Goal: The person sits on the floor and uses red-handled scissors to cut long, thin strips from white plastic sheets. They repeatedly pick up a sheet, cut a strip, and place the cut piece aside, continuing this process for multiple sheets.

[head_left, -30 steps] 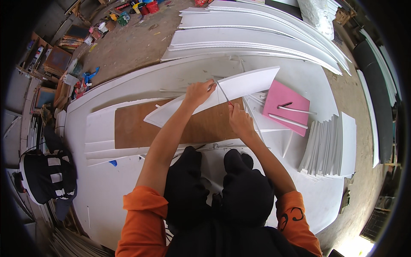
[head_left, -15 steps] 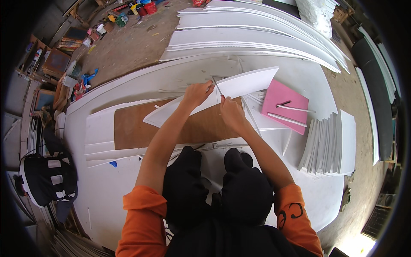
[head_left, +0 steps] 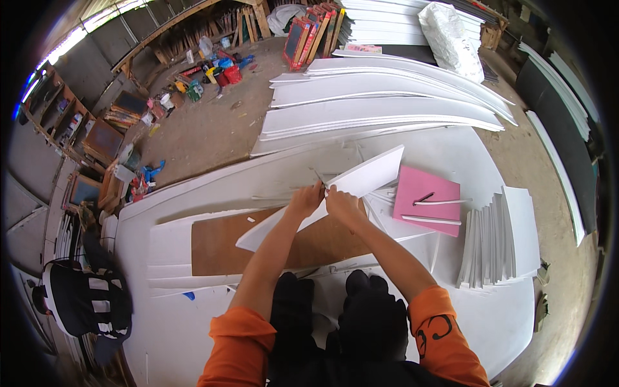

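Note:
A long white board (head_left: 371,173) lies slantwise over a flat brown board (head_left: 222,248). My left hand (head_left: 305,201) is closed at the white board's far edge, fingers pinched on it. Close beside it, my right hand (head_left: 342,206) is closed at the same spot, the two hands nearly touching. What the right fingers grip is hidden. A thin greyish tip (head_left: 318,174) sticks up just beyond my left fingertips; whether it is a blade or a strip cannot be made out.
Right of the boards lies a pink sheet (head_left: 416,187) with thin white strips on it. A stack of white pieces (head_left: 493,245) stands farther right. Large white sheets (head_left: 380,93) lie beyond the white work surface (head_left: 200,329). A black-and-white bag (head_left: 80,300) is at far left.
My view has tipped up, showing more of the far floor. My right hand has come up against my left, and the thin thing that stretched between them is mostly covered now.

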Demonstrator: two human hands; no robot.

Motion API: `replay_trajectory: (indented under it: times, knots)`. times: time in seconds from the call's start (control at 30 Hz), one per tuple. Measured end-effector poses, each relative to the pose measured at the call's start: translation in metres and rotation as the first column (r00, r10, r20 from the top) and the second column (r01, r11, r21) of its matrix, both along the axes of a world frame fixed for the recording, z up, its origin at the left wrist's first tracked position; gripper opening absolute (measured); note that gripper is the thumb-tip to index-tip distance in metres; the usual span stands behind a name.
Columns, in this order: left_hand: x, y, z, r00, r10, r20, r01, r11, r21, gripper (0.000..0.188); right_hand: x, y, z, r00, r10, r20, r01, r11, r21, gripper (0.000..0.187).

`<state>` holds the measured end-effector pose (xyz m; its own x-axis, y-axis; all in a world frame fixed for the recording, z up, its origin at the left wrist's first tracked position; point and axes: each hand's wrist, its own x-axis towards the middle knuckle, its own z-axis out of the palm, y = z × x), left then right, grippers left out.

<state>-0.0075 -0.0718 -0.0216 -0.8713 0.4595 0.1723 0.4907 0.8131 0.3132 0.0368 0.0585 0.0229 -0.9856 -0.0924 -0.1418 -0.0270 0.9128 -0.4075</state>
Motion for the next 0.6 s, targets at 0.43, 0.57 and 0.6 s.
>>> replay_trajectory:
  times: [0.43, 0.57, 0.6]
  knots:
    - [0.004, -0.006, -0.009, 0.992, -0.094, -0.079, 0.098, 0.994, 0.043, 0.026, 0.047, 0.004, 0.01, 1.0, -0.026, 0.018, 0.024, 0.996, 0.083, 0.017]
    - [0.001, -0.007, -0.009, 0.989, -0.15, -0.019, 0.15, 0.988, 0.03, 0.028, 0.061, 0.008, 0.016, 1.0, -0.012, 0.006, 0.011, 0.994, 0.105, 0.018]
    - [0.002, -0.006, -0.008, 0.985, -0.172, -0.018, 0.173, 0.984, 0.034, 0.028, 0.063, 0.01, 0.018, 1.0, -0.006, 0.009, 0.005, 0.993, 0.12, 0.018]
